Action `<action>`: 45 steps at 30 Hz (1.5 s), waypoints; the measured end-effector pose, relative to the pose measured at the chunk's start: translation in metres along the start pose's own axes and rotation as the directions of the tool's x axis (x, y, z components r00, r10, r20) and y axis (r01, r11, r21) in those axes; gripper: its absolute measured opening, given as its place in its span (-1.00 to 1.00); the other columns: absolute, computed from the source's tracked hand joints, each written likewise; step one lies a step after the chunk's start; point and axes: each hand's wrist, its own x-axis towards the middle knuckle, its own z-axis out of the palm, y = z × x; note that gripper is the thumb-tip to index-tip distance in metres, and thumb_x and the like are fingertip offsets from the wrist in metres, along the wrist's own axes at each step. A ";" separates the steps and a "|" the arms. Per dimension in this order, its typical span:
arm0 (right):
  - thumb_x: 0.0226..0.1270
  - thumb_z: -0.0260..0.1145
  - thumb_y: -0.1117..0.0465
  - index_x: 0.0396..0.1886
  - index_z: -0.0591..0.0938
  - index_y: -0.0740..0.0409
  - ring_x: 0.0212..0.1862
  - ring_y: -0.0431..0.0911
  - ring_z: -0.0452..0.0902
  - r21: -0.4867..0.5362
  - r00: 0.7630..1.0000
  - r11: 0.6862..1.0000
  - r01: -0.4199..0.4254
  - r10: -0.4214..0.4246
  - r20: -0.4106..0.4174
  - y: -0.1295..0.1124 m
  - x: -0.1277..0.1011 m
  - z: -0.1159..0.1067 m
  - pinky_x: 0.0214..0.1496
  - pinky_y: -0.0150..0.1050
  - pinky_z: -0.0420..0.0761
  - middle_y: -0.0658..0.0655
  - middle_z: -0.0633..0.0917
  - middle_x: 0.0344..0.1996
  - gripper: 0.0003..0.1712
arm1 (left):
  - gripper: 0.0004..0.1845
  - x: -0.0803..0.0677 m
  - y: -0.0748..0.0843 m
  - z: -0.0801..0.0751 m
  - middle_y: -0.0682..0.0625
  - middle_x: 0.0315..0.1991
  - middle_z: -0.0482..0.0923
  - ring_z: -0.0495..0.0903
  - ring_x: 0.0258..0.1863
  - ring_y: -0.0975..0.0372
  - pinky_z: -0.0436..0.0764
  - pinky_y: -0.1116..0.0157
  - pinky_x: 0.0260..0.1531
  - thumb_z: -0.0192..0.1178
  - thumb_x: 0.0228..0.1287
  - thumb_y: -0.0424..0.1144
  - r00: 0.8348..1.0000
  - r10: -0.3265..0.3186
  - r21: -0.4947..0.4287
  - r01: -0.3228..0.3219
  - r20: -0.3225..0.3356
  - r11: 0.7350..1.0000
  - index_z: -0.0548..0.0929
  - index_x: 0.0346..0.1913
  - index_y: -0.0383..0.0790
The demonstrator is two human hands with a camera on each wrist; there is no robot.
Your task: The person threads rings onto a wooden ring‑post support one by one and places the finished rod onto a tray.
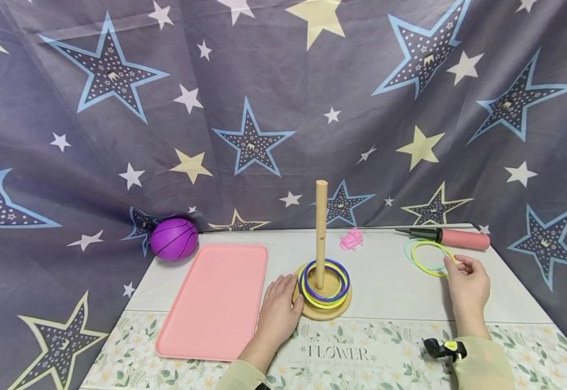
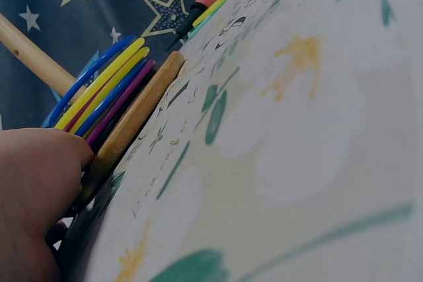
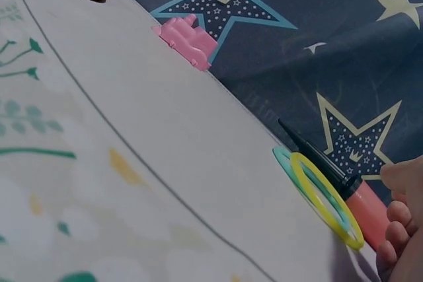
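Observation:
My left hand (image 1: 279, 307) rests against the left side of a round wooden base (image 1: 323, 312), its fingers mostly straight. A wooden peg (image 1: 321, 227) stands upright on that base. Around the peg lie several stacked rings; a blue ring (image 1: 345, 273) is on top and a yellow ring (image 2: 112, 84) below it. At the far right, my right hand (image 1: 469, 284) hovers by a yellow ring (image 3: 330, 219) that lies over a teal ring (image 3: 283, 156). Its fingers are loosely bent, and the right wrist view shows a gap between them and the rings.
A pink-and-black hand pump (image 1: 463, 239) lies behind the loose rings. One small pink toy (image 1: 351, 239) sits at the back, right of the peg. To the left are a pink tray (image 1: 220, 298) and a purple ball (image 1: 174, 239). A star-patterned curtain (image 1: 264, 65) hangs behind the table.

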 end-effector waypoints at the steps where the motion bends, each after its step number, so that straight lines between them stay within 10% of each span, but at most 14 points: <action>1: 0.60 0.40 -0.06 0.33 0.68 0.27 -0.29 -0.29 0.38 -0.006 1.000 1.000 -0.001 0.001 0.000 0.001 0.000 0.000 -0.17 -0.28 0.34 -0.14 0.54 -0.32 -0.43 | -0.39 0.000 0.000 0.000 -0.28 0.56 0.47 0.29 0.65 -0.17 0.13 -0.15 0.71 0.24 0.63 -0.15 1.000 0.002 0.000 -0.002 -0.003 1.000 0.50 0.59 -0.35; 22: 0.62 0.37 0.09 0.38 0.60 0.42 0.17 0.35 0.44 -0.202 0.996 0.976 0.087 -0.082 0.031 0.014 0.012 0.002 0.17 0.29 0.37 0.41 0.57 0.01 -0.43 | -0.39 0.000 -0.001 0.001 -0.28 0.57 0.46 0.29 0.66 -0.17 0.12 -0.15 0.71 0.24 0.64 -0.14 1.000 0.002 -0.002 -0.002 0.007 1.000 0.49 0.60 -0.33; 45: 0.59 0.38 0.11 0.34 0.58 0.54 0.21 0.44 0.40 -0.363 0.981 0.915 0.178 -0.138 0.133 0.017 0.016 0.006 0.29 0.39 0.39 0.51 0.56 0.08 -0.39 | -0.39 0.000 -0.001 -0.001 -0.30 0.56 0.47 0.30 0.64 -0.19 0.14 -0.18 0.70 0.25 0.63 -0.15 1.000 0.007 -0.009 -0.007 -0.001 1.000 0.49 0.59 -0.36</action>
